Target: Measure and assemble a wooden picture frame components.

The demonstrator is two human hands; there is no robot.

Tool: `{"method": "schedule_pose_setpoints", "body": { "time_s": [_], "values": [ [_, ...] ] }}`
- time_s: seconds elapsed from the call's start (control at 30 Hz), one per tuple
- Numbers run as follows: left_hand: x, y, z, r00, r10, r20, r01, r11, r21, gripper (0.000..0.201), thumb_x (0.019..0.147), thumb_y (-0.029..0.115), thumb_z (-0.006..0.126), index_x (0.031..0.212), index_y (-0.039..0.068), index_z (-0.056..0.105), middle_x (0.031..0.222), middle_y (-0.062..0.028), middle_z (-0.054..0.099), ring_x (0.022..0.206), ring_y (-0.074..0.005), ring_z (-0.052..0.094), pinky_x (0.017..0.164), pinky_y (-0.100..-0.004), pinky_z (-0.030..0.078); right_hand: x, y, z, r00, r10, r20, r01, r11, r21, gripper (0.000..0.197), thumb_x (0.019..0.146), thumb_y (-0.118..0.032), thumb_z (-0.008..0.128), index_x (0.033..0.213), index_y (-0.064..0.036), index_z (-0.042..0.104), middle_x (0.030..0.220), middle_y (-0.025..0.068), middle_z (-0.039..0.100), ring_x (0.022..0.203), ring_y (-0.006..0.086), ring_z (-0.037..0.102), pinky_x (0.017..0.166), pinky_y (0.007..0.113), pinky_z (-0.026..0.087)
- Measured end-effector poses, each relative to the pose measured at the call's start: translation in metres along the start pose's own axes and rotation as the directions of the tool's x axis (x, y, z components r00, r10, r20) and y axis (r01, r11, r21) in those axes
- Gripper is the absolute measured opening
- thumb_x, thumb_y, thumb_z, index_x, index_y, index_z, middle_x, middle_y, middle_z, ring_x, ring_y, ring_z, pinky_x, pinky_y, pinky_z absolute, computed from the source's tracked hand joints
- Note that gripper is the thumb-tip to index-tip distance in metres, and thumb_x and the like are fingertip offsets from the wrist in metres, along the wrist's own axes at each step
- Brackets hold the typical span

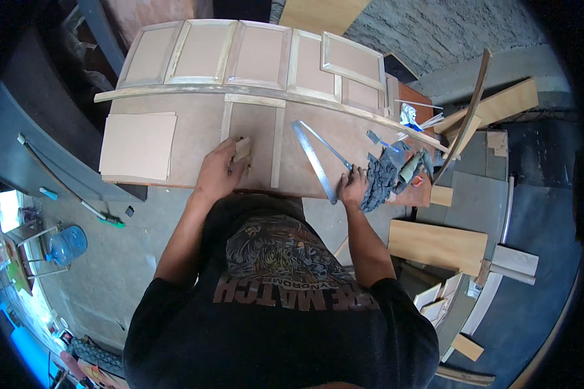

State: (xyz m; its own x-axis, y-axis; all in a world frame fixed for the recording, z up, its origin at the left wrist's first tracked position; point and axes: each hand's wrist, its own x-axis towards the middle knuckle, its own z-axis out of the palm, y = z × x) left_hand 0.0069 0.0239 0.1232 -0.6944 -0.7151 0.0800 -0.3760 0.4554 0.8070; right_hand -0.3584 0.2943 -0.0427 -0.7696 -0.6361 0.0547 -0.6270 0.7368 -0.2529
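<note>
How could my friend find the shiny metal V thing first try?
Start at the big brown table. Go to the right hand, then look between the crumpled grey cloth and the wooden frame by the left hand. There lies the metal V: two long, shiny strips, unlike the dull cloth and wood beside it.

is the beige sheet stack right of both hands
No, the beige sheet stack lies on the table to the left of both the left hand and the right hand.
</note>
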Motion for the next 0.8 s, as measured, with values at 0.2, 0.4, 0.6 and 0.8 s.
{"method": "schedule_pose_setpoints", "body": {
  "time_s": [0.2, 0.4, 0.6, 0.8],
  "values": [
    [0.001, 0.019, 0.000, 0.964, -0.258, -0.066, 0.167, 0.778, -0.606, 0.024, 0.102, 0.016, 0.069, 0.118, -0.002, 0.068, 0.086, -0.0071, 0.067, 0.068, -0.0126, 0.058, 0.066, -0.0300, 0.054, 0.006, 0.004, -0.005, 0.994, -0.094, -0.052, 0.094, 0.996, 0.002, 0.039, 0.093, -0.024, 0.072, 0.129, -0.0087, 0.070, 0.125, 0.0163, 0.066, 0.118, 0.0421, 0.056, 0.106, 0.050, 0.045],
    [0.008, 0.015, 0.015, 0.931, -0.364, -0.028, 0.155, 0.464, -0.872, 0.025, 0.107, 0.017, 0.062, 0.124, -0.002, 0.065, 0.092, -0.0043, 0.070, 0.073, -0.0107, 0.064, 0.069, -0.0246, 0.055, -0.005, -0.009, -0.019, 0.993, -0.106, 0.048, 0.104, 0.994, 0.045, 0.027, 0.094, -0.024, 0.071, 0.114, -0.0072, 0.070, 0.112, 0.0169, 0.069, 0.107, 0.0428, 0.060, 0.092, 0.054, 0.049],
    [0.010, 0.003, 0.018, 0.857, -0.515, -0.028, 0.120, 0.253, -0.960, 0.029, 0.108, 0.020, 0.060, 0.128, -0.001, 0.064, 0.097, -0.0051, 0.071, 0.076, -0.0095, 0.065, 0.073, -0.0245, 0.057, -0.023, -0.012, -0.022, 0.994, -0.112, 0.000, 0.111, 0.982, 0.153, 0.026, 0.101, -0.024, 0.060, 0.119, -0.0060, 0.067, 0.109, 0.0234, 0.068, 0.102, 0.0465, 0.063, 0.090, 0.056, 0.049],
    [0.014, 0.005, 0.022, 0.852, -0.523, -0.018, 0.116, 0.222, -0.968, 0.032, 0.107, 0.022, 0.063, 0.128, -0.001, 0.065, 0.097, -0.0039, 0.071, 0.079, -0.0086, 0.066, 0.073, -0.0238, 0.057, -0.037, -0.018, -0.026, 0.980, -0.057, -0.190, 0.101, 0.968, 0.231, 0.035, 0.105, -0.029, 0.056, 0.118, 0.0005, 0.067, 0.108, 0.0270, 0.067, 0.102, 0.0472, 0.062, 0.091, 0.056, 0.047]
  ]
}}
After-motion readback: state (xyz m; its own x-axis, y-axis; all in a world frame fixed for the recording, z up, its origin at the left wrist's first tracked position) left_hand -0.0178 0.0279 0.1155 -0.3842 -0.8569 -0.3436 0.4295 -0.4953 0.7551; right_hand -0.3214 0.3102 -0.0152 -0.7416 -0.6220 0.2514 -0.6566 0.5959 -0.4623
